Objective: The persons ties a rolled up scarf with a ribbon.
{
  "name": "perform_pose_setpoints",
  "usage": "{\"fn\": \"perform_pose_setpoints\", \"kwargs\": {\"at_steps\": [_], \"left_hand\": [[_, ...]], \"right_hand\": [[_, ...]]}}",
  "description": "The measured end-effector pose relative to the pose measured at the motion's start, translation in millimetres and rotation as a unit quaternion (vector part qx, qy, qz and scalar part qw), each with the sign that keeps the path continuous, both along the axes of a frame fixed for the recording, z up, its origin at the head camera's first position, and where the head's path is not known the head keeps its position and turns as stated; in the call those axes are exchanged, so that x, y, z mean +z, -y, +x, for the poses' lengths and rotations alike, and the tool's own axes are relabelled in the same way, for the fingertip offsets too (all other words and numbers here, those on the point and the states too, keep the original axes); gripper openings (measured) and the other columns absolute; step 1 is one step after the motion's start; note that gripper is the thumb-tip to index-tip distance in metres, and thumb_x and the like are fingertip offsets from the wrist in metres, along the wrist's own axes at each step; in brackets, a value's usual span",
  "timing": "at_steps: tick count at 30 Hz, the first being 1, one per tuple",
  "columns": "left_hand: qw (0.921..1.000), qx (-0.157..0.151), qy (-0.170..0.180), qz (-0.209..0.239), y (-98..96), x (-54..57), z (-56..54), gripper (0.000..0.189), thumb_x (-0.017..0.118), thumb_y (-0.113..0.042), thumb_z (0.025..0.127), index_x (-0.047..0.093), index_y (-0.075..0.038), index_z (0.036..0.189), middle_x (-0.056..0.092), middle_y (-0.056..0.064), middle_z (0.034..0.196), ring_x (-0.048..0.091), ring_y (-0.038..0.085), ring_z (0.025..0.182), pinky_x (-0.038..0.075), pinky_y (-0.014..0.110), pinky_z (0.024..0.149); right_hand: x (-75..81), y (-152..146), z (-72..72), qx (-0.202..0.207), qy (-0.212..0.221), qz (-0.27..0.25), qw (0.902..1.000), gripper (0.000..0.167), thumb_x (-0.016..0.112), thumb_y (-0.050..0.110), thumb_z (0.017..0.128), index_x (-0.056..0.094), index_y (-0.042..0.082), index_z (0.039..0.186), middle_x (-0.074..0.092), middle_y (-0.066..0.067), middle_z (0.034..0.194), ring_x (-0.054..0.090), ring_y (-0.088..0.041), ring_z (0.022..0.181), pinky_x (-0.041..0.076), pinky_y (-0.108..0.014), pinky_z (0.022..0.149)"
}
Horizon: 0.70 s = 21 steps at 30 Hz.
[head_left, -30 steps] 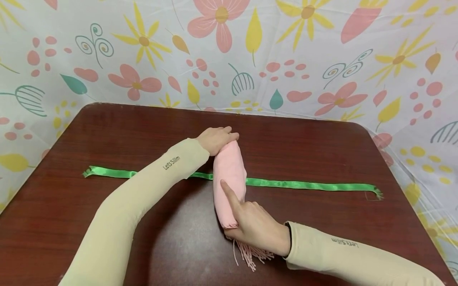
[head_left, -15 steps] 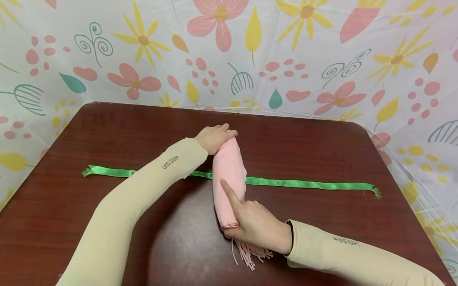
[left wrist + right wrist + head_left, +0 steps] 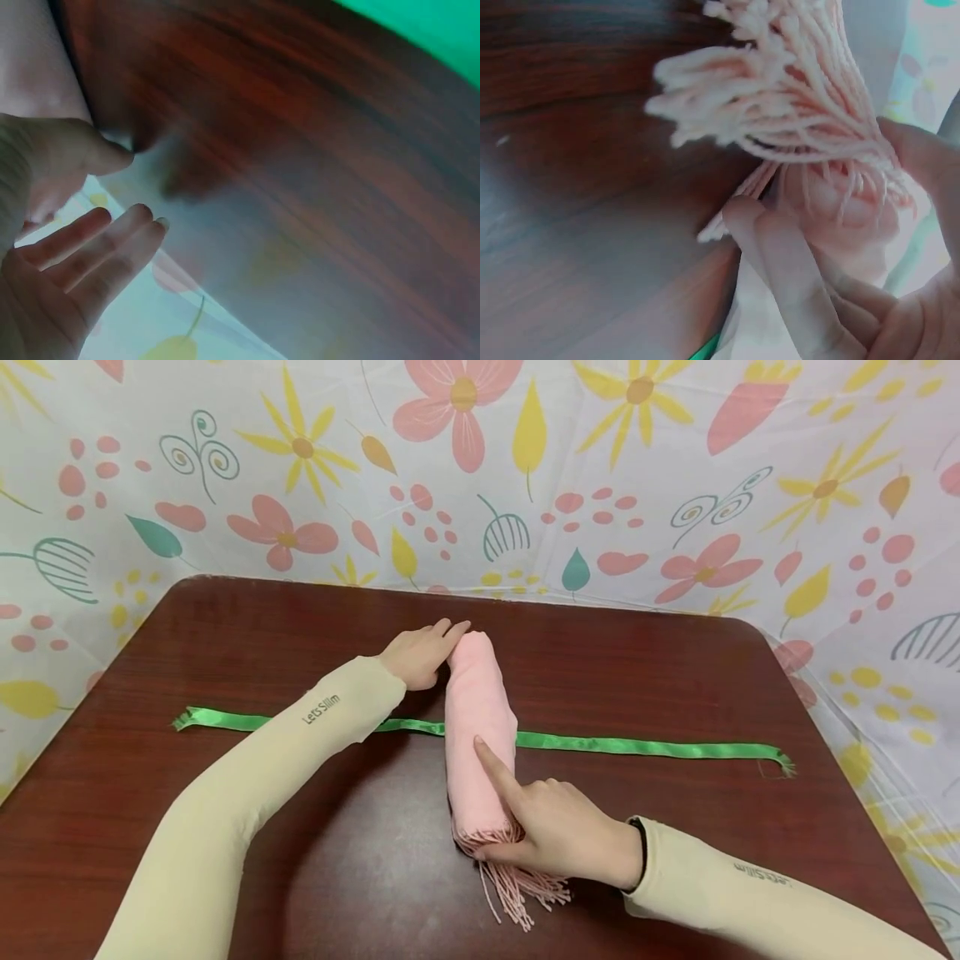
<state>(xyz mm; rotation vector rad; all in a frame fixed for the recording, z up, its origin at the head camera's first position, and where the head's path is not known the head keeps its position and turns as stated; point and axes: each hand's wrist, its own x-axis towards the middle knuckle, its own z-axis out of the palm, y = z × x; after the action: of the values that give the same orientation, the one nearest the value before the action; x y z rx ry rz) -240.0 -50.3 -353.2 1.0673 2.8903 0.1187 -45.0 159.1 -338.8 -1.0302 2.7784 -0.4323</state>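
A pink fringed scarf [image 3: 478, 710], folded into a long thick roll, lies lengthwise on the table across a green ribbon [image 3: 637, 747]. At its far end my left hand [image 3: 420, 653] rests beside it on the left, fingers stretched out along the end. The left wrist view shows thumb and fingers [image 3: 112, 274] spread apart. My right hand [image 3: 570, 828] holds the near end from the right, index finger laid on the roll and thumb at the fringe [image 3: 517, 889]. Strands of fringe [image 3: 780, 127] hang between thumb and curled fingers in the right wrist view.
The brown wooden table [image 3: 637, 668] has rounded far corners. Behind it hangs a white curtain [image 3: 660, 460] printed with flowers and leaves. Both forearms wear cream sleeves [image 3: 750, 881]. The ribbon's frayed ends reach far out to either side.
My left hand has slid left off the top of the scarf's far end. The right hand has shifted slightly right, its thumb drawn back, and more fringe shows at the near end.
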Motion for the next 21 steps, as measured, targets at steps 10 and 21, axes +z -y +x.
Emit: {"fn": "perform_pose_setpoints", "kwargs": {"at_steps": [10, 21], "left_hand": [[0.9997, 0.007, -0.019, -0.01, 20.1, 3.4, 6.6, 0.044, 0.06, -0.009, 0.086, 0.051, 0.002, 0.127, 0.05, 0.017, 0.118, 0.06, 0.027, 0.084, 0.053, 0.038, 0.066], [0.9993, -0.019, -0.012, 0.031, 35.1, 12.0, 28.8, 0.011, 0.061, -0.012, 0.087, 0.063, -0.005, 0.095, 0.053, 0.007, 0.088, 0.053, 0.02, 0.073, 0.049, 0.033, 0.06]], "right_hand": [[1.7, -19.9, -10.4, 0.012, -0.025, -0.025, 0.9993, 0.107, 0.074, 0.066, 0.068, 0.029, 0.015, 0.15, 0.058, 0.017, 0.067, 0.043, 0.008, 0.052, 0.038, -0.017, 0.051], [3.4, -30.7, -23.6, -0.017, -0.075, -0.07, 0.9946, 0.055, 0.069, 0.048, 0.084, 0.062, 0.011, 0.124, 0.071, 0.002, 0.103, 0.067, -0.009, 0.089, 0.053, -0.027, 0.069]]}}
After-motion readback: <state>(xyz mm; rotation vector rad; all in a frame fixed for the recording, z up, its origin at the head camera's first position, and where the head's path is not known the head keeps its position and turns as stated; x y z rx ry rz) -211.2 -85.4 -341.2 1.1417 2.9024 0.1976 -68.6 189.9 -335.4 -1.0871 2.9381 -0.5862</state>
